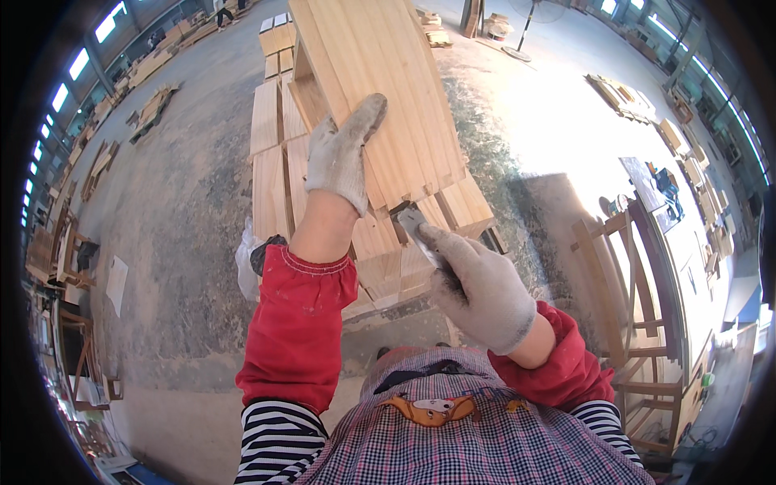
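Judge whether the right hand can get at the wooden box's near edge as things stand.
Probably yes: the right hand holds a hand tool close against the wooden box there, with nothing visible blocking it.

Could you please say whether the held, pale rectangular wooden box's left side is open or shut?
Open: the box shows a shadowed recess along its left side.

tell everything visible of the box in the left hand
The wooden box is pale, apparently unpainted, with streaky grain. Its broad side faces the camera; an opening shows at left, notch-like marks at the near edge. It lies over stacked wood, far end cropped. The left hand grips its left edge; the right hand holds a tool at the near edge, contact unclear.
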### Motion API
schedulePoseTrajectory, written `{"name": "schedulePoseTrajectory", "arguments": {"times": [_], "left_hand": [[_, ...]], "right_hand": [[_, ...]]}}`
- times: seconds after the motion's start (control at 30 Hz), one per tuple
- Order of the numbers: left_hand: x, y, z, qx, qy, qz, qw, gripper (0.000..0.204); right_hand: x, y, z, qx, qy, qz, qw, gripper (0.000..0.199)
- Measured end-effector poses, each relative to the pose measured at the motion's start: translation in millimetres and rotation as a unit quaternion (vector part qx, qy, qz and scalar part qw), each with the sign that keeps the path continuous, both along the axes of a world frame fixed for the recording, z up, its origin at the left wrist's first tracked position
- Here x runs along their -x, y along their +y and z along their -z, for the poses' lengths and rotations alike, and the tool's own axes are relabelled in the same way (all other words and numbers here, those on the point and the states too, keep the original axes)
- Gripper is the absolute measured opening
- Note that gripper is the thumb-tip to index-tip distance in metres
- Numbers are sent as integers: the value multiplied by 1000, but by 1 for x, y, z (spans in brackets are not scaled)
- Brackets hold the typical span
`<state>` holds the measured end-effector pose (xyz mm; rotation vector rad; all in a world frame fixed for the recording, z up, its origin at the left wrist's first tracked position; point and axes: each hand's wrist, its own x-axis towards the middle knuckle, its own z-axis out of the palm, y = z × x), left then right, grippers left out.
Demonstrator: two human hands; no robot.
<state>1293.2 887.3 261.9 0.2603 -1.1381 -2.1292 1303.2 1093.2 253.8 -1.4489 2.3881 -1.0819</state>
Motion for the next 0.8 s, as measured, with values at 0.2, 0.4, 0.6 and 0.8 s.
{"name": "schedulePoseTrajectory", "arguments": {"times": [0.2, 0.4, 0.6, 0.8], "left_hand": [[-2, 3, -5, 2, -12, 12, 1000, 37], [2, 0, -2, 6, -13, -2, 1000, 36], [0, 0, -4, 11, -18, -1, 1000, 35], [-2, 3, -4, -4, 8, 7, 1000, 39]], "right_hand": [[2, -6, 13, 20, 24, -13, 999, 49], [4, -8, 9, 25, 10, -31, 999, 50], [3, -3, -2, -8, -6, -46, 999, 49], [36, -4, -18, -68, 98, -102, 988, 42]]}}
